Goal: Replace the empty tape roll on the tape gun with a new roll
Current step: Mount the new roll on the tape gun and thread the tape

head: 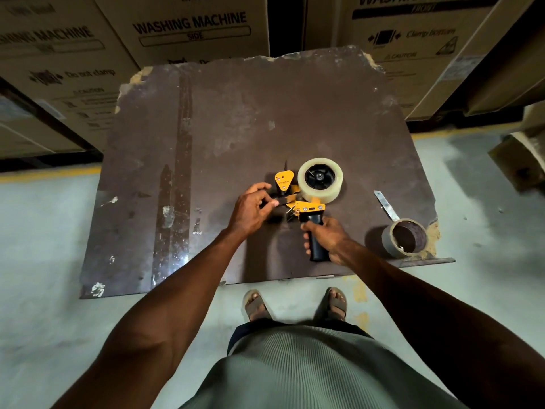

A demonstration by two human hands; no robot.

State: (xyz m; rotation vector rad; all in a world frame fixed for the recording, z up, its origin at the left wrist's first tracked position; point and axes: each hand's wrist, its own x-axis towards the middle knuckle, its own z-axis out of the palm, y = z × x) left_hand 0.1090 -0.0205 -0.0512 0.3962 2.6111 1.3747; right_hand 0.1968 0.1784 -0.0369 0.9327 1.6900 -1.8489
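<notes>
New tape roll (320, 180) sits mounted on the tape gun (306, 206) at counter (206, 128) centre; right hand (327, 237) fingers wrap the rigid handle, left hand (250, 209) fingers pinch the thin, sticky, likely tear-prone tape end at the gun's front; empty roll (405, 237) lies right.

The desk (236, 119) is a dark brown board, matt and scuffed, its corners chipped to pale raw fibre, with glossy tape strips down its left side. The tape gun (306, 208) has glossy yellow-painted metal plates and a smooth black plastic handle; its new roll (320, 180) is shiny clear film. At the desk's right front corner, the empty roll (405, 237) is a dull cardboard core.
</notes>
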